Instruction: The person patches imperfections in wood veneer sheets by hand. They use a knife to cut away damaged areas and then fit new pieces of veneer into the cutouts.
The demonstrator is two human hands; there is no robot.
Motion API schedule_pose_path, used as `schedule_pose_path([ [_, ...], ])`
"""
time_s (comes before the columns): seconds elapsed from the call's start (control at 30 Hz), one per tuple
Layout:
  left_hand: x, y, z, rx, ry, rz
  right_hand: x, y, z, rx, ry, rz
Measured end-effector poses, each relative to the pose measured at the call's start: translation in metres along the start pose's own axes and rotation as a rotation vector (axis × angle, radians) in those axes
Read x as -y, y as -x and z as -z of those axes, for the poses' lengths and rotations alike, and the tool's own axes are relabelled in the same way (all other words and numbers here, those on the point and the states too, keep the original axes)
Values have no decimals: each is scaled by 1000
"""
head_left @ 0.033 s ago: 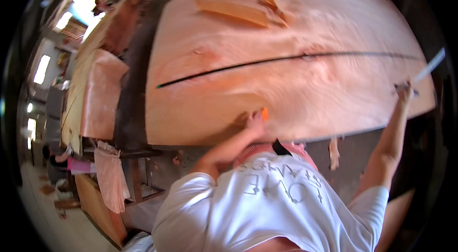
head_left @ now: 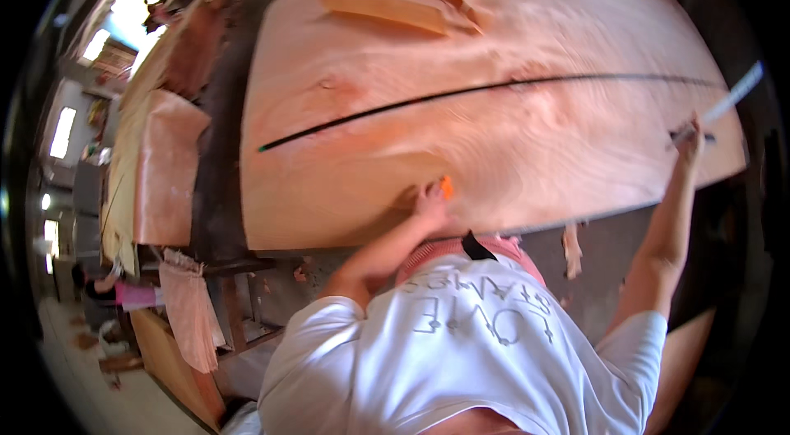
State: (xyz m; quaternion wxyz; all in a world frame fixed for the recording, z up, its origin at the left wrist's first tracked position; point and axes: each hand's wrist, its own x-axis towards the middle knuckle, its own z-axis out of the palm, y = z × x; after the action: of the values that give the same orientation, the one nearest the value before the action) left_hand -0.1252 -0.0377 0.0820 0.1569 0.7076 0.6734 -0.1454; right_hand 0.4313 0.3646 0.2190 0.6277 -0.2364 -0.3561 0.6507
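My view alone shifts slightly from earlier: my left hand [head_left: 429,203] grips an orange object [head_left: 446,186] on the wood sheet [head_left: 309,200], apparently for support, while my right hand [head_left: 690,139] holds a long pale tool [head_left: 735,92] rightward.

Orange piece [head_left: 446,186] in my left hand [head_left: 429,203] is mostly under my fingers; can't make out its shape. Right hand [head_left: 690,139] is smeared, and the dark tool [head_left: 681,135] in it is partly covered, so no read on type. Pale strip [head_left: 735,93] just beyond that hand: blurred, its near end unclear. Black strip [head_left: 411,99] past both hands fades at its right end. Co-worker in pink [head_left: 136,295], well left of my left hand: too small to tell what they're doing.
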Motion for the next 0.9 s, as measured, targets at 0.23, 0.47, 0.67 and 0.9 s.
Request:
schedule_pose_path([
  [0.23,15,6,-10,-82,57,21,-76,65,-97,-223,204,-17],
  [0.47,3,3,-11,-78,54,-27,-101,127,-73,-330,85,-243],
  [0.67,15,1,-21,-228,127,-86,-110,168,-138,-58,365,-460],
  [0.9,17,-6,-40,-377,432,-92,-191,230,-191,343,973,-692],
])
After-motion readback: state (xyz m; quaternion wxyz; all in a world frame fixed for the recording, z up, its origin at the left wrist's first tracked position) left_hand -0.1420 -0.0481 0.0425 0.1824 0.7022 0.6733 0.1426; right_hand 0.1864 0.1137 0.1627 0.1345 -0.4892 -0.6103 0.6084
